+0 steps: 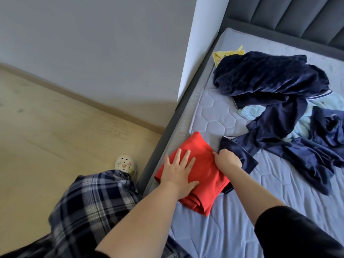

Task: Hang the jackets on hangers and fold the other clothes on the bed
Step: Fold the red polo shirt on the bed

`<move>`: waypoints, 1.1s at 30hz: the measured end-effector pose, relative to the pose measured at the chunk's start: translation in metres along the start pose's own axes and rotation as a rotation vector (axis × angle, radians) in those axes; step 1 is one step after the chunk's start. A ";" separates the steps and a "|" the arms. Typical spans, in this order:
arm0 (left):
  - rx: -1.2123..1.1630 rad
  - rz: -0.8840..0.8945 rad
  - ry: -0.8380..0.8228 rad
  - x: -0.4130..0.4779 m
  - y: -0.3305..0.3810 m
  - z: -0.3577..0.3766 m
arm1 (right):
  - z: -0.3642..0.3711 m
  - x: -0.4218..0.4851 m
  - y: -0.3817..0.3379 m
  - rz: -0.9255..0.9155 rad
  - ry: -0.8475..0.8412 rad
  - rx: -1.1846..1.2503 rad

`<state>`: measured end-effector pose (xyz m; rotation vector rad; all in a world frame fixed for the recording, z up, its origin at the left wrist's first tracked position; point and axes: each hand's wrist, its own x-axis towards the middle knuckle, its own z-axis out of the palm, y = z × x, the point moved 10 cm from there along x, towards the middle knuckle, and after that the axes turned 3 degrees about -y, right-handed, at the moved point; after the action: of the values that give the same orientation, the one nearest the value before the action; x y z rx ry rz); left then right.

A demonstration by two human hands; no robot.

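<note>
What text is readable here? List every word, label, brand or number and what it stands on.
None: no word, label, brand or number can be read. The red garment, navy clothes, mattress and shoe show no lettering.

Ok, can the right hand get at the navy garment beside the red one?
Probably yes: the right hand lies against the near end of the navy garment, and nothing covers that end.

Mattress (270,192) bare near edge; navy clothes heap (270,77) blocks far side.
</note>
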<state>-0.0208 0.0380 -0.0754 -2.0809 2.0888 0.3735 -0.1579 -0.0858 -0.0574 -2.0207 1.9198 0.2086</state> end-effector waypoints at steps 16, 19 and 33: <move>0.017 0.119 -0.038 -0.009 0.003 0.004 | -0.010 0.035 -0.063 -0.039 0.089 0.139; 0.007 0.129 -0.101 -0.006 0.000 0.011 | -0.039 0.008 -0.087 -0.301 0.407 0.168; -1.077 -0.506 0.279 -0.002 -0.088 -0.004 | -0.004 -0.039 -0.025 -0.289 0.253 -0.070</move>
<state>0.0676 0.0389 -0.0759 -3.2659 1.4583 1.4151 -0.1363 -0.0498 -0.0362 -2.4400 1.7473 -0.0558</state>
